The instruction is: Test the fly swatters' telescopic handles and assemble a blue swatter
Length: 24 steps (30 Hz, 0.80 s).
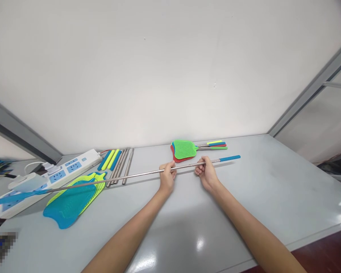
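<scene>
A long fly swatter (142, 174) with a telescopic metal rod stretches across the view above the table. Its blue grip (230, 158) points right, and its blue head (19, 197) is seen nearly edge-on at the far left. My left hand (167, 176) is closed round the middle of the rod. Closer to the blue grip, my right hand (207, 172) also pinches the rod. Beneath the rod at left lie loose swatter heads, a blue one (71, 201) over yellow-green ones (95, 189). Several bare metal tubes (127, 167) and blue and yellow foam grips (110, 160) lie beside them.
Several complete fly swatters lie stacked by the wall, a green one (184, 149) on top. A white power strip (79, 163) with plugs runs along the left side. The grey table (272, 189) meets a white wall (165, 76) behind; metal frame posts (309, 91) stand at both sides.
</scene>
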Available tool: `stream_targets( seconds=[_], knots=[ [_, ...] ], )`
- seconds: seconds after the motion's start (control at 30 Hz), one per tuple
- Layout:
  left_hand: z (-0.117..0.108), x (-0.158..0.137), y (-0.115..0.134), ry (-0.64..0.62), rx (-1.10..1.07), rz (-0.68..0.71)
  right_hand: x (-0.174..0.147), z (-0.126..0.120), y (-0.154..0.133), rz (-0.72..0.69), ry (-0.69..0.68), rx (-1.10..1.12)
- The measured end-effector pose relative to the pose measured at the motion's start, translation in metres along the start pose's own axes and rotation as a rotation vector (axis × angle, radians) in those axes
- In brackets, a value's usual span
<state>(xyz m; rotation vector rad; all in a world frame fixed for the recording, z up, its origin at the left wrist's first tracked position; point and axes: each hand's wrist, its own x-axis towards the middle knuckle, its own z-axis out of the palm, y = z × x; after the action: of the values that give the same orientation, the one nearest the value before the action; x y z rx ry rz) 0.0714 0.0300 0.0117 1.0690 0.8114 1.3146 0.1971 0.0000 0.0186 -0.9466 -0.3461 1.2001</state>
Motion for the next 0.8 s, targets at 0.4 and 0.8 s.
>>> stream_targets(
  seconds=[0.4, 0.8],
  knots=[
    [0.001, -0.006, 0.003, -0.075, 0.042, -0.059, -0.011, 0.005, 0.005, 0.217, -0.352, -0.116],
    [0.001, -0.008, 0.002, -0.203, 0.054, -0.182, -0.027, 0.014, 0.012, 0.370, -0.540, -0.041]
  ],
)
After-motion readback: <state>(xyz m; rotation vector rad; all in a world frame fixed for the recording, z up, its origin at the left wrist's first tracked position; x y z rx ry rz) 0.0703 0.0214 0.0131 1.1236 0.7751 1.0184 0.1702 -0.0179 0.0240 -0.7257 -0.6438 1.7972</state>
